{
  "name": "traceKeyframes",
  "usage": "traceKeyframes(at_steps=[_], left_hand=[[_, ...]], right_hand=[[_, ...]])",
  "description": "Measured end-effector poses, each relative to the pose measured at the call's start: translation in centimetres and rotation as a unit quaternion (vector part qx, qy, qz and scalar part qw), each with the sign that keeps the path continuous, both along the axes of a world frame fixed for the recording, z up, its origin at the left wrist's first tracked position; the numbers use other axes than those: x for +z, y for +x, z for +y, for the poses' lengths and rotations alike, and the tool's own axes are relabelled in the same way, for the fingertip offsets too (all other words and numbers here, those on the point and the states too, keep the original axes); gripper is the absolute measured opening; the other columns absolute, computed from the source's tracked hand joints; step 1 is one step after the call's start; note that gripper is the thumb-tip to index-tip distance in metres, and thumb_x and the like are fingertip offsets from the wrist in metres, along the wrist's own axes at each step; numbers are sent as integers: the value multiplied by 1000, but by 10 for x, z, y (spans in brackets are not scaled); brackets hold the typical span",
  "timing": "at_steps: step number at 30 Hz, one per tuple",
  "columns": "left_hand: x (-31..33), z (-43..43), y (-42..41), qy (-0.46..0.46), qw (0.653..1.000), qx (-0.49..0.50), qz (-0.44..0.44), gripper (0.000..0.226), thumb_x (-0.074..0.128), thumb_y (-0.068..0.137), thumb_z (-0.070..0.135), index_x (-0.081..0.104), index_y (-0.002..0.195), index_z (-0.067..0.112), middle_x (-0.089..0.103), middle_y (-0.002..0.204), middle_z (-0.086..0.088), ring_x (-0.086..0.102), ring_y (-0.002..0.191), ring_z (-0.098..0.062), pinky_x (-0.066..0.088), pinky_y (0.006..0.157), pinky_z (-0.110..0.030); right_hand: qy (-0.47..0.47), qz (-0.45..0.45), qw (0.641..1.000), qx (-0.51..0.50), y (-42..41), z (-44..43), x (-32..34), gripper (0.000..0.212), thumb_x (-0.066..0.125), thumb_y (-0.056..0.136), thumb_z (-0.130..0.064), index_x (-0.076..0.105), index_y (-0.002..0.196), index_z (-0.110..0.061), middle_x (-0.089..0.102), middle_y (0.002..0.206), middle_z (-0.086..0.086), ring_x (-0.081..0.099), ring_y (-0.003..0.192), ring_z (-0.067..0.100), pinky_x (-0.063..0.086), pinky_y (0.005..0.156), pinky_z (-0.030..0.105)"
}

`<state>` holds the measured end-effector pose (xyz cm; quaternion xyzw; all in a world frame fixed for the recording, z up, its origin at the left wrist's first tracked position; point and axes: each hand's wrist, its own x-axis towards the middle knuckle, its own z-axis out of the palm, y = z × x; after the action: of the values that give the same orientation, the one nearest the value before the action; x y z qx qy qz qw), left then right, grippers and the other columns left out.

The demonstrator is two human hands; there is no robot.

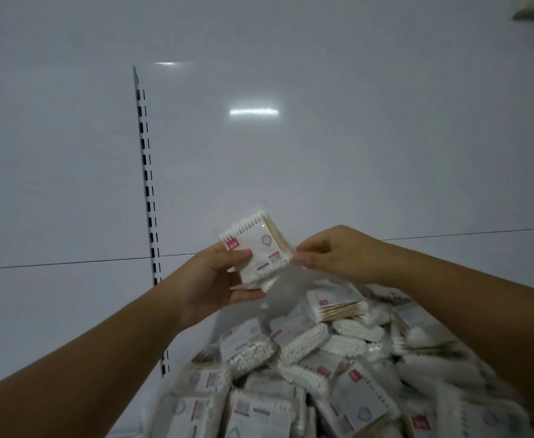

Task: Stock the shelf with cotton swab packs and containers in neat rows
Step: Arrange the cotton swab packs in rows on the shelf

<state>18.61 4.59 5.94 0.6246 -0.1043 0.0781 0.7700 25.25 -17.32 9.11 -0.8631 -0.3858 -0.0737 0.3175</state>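
Item: one cotton swab pack (256, 248), square, with a white label and pink tag; wooden sticks were seen at its right edge. It was held tilted above the heap of cotton swab packs (322, 358), before the white back panel (338, 153). Left hand (215, 279): thumb was pressed on the label, fingers were curled beneath. Right hand (332, 254): the pack's clear wrapper corner was pinched between thumb and forefinger. The heap was piled loosely, right of the slotted upright (148, 191).
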Motion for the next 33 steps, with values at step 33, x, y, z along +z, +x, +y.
traceKeyframes(at_steps=[33], left_hand=[[-49, 256, -395, 125, 906, 399, 69, 19, 56, 94, 31, 73, 101, 24, 72, 109, -7, 69, 100, -24, 55, 77, -36]], right_hand=[[62, 74, 916, 390, -286, 365, -29, 70, 77, 74, -40, 28, 124, -48, 63, 104, -6, 67, 87, 8, 56, 82, 32]])
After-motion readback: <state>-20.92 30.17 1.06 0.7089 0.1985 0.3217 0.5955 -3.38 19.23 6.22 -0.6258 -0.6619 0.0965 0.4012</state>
